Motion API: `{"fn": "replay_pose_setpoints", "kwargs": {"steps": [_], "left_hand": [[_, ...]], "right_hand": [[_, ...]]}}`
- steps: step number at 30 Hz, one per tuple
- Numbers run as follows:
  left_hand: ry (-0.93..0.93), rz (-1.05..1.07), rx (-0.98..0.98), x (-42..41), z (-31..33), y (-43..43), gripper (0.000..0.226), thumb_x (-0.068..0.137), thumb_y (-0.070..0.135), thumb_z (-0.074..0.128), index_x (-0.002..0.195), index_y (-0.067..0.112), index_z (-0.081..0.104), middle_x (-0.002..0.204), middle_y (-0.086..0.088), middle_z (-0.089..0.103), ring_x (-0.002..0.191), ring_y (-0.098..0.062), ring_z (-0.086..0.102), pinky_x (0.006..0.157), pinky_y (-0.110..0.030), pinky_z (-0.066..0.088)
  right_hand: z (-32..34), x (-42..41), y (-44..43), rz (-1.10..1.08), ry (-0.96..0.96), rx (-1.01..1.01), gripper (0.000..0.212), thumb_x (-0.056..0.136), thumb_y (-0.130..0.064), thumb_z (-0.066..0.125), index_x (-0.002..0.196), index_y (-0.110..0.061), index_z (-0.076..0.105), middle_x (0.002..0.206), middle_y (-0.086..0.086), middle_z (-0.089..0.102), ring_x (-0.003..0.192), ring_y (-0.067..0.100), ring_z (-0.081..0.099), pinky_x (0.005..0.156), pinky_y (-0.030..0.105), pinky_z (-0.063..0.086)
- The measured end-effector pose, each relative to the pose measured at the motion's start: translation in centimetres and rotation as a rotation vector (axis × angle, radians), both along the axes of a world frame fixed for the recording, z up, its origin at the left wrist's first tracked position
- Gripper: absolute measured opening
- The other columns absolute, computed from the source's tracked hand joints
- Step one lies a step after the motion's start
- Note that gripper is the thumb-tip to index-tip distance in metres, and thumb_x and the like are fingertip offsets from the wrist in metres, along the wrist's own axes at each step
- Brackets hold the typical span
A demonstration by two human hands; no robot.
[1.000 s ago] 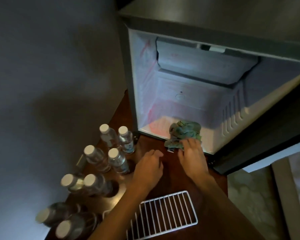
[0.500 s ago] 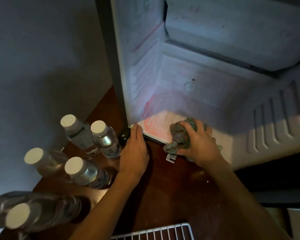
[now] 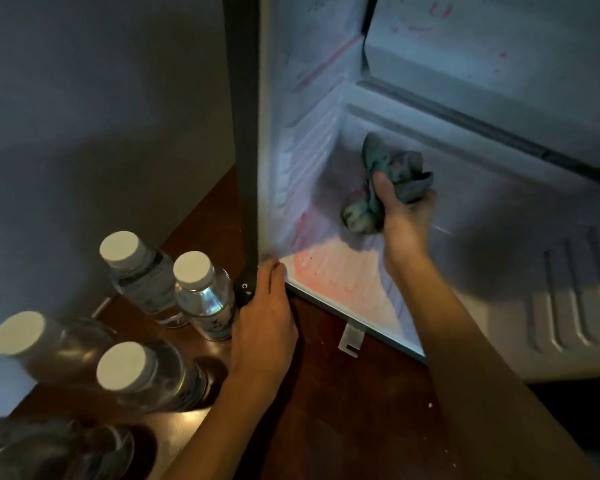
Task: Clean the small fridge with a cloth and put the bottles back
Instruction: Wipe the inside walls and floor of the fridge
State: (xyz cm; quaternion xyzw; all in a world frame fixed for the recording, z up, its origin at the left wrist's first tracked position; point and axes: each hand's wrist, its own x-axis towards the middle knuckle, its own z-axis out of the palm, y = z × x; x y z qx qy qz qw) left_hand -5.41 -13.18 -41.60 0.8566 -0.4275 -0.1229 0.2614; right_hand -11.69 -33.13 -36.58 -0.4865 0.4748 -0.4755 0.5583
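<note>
Looking down through the head view, I start with the fridge [image 3: 305, 133]: it stands open on the counter [image 3: 354, 410], no shelf showing in its white inside, with reddish smears [image 3: 326, 271] on the left wall and floor. It is rigid and, I judge, heavy enough to take a firm wipe. Left of it on the counter stand the bottles [image 3: 201, 289], clear and white-capped. I judge each one fairly heavy and smooth, best taken round the body rather than by the cap. My left hand [image 3: 264, 327] rests at the lower left corner of the fridge frame, its fingers [image 3: 274, 271] lying fairly straight against the edge, holding nothing. My right hand [image 3: 407, 216] is inside the fridge, near the back left corner, fingers curled tight round the cloth [image 3: 392, 174]. The cloth is a grey-green wad, part sticking out above the thumb and part below. It is soft, light and limp, so I judge a whole-fist hold on the middle of the wad serves best, leaving a pad of fabric free to press against the stained wall.
</note>
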Motion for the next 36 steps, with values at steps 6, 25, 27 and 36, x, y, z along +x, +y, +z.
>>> {"fn": "replay_pose_setpoints", "kwargs": {"steps": [6,25,27,36], "left_hand": [[0.005,0.016,0.006,0.6,0.2,-0.3,0.054,0.091,0.003,0.053,0.142,0.014,0.038,0.150,0.003,0.023,0.084,-0.035,0.065,0.072,-0.049,0.056],[0.023,0.011,0.134,-0.1,0.0,-0.6,0.074,0.094,0.000,0.046,0.156,0.016,0.011,0.160,0.001,0.006,0.143,-0.032,0.021,0.112,-0.040,0.037],[0.028,0.007,0.126,-0.1,-0.2,-0.5,0.076,0.091,-0.003,0.046,0.157,0.016,0.011,0.160,0.000,0.005,0.142,-0.034,0.022,0.112,-0.042,0.037],[0.000,0.003,0.125,-0.2,-0.1,-0.5,0.076,0.089,0.000,0.046,0.155,0.017,0.013,0.157,0.001,0.006,0.134,-0.034,0.031,0.105,-0.041,0.041]], "right_hand": [[-3.2,3.6,0.2,0.085,0.517,-0.226,0.063,0.086,-0.036,0.074,0.129,-0.006,0.039,0.128,0.012,0.046,0.122,0.029,0.044,0.100,0.041,0.043],[-3.2,5.5,-0.6,0.221,0.519,-0.089,0.089,0.066,-0.021,0.088,0.133,-0.025,0.031,0.123,-0.001,0.054,0.115,0.023,0.053,0.079,0.028,0.054],[-2.8,4.7,-0.3,0.287,0.463,-0.130,0.083,0.068,-0.010,0.087,0.134,-0.018,0.038,0.113,-0.006,0.055,0.101,0.010,0.057,0.062,0.009,0.046],[-4.2,2.4,2.3,0.511,0.572,-0.284,0.053,0.078,-0.019,0.072,0.124,-0.028,0.045,0.112,-0.001,0.065,0.101,0.016,0.064,0.081,0.035,0.057]]}}
